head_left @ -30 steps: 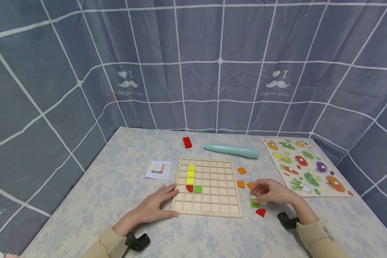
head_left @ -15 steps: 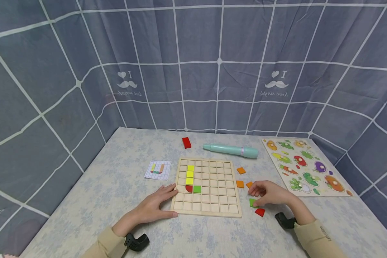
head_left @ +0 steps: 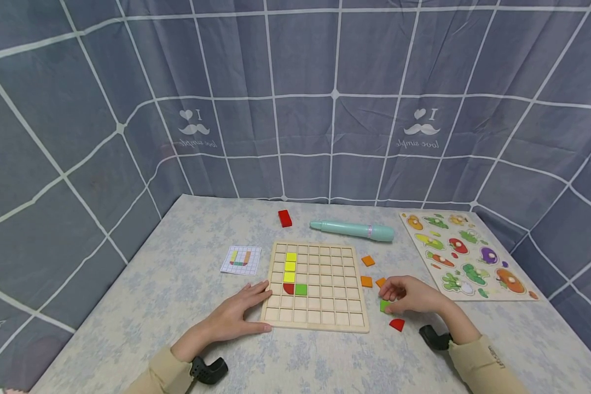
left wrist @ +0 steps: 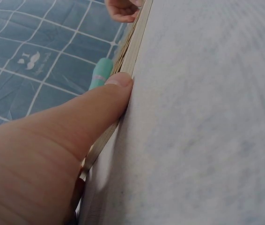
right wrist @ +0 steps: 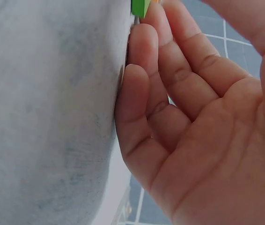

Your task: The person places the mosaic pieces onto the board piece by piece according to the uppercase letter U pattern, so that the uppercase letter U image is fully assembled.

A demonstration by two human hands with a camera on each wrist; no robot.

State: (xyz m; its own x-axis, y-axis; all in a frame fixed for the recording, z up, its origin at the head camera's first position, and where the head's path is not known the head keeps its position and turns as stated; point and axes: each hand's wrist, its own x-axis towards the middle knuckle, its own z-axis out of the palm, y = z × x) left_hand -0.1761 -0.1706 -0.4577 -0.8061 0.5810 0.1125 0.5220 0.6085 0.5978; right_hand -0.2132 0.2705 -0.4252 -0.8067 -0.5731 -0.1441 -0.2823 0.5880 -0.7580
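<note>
Resting flat, the left hand point(head_left: 236, 313) steadies the grid board point(head_left: 315, 306) at its near left corner, fingers straight. Right hand point(head_left: 413, 295), just right of the board, pinches a green tile point(head_left: 384, 306) on the table; placed tiles lie to its left. Curtain point(head_left: 128, 82) print beyond partly reads "I love simple".

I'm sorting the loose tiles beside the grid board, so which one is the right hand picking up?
The green square tile, pinched by the right hand. Unlike the three orange squares and the red quarter-circle tile, which lie untouched, it is the only green one off the board.
</note>
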